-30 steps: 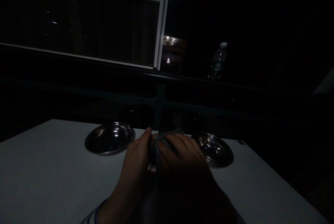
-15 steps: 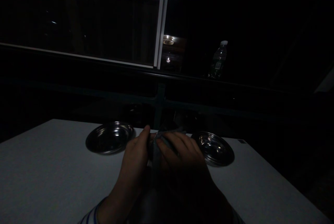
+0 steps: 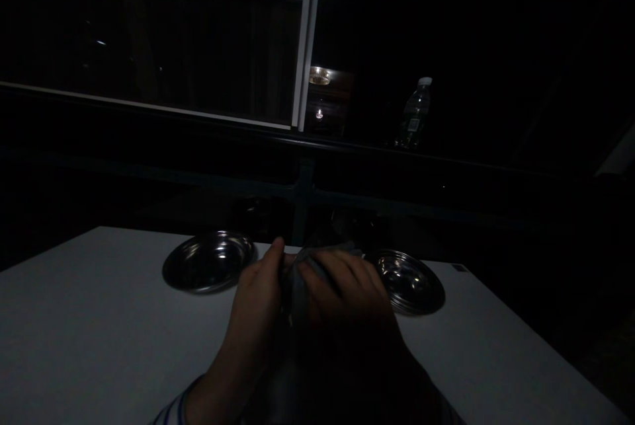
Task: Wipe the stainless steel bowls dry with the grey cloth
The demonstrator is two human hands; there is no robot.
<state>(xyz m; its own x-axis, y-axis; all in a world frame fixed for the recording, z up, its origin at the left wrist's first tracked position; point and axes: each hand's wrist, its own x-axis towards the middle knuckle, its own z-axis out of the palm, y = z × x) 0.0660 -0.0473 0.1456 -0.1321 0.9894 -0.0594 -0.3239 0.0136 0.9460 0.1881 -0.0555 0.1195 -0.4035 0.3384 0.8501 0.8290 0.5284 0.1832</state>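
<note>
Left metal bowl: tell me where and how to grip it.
The left metal bowl is likely best pinched at its left rim, from the left: it is shallow and open upward, that edge exposed, with the left hand near its right side.

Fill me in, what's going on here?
In dim light, a person has both hands together over a white table. The right hand holds a grey cloth; the left hand is right beside it, and what it grips is too dark to tell. One metal dish sits to the left, more metalware to the right. A bottle stands beyond the table.
</note>
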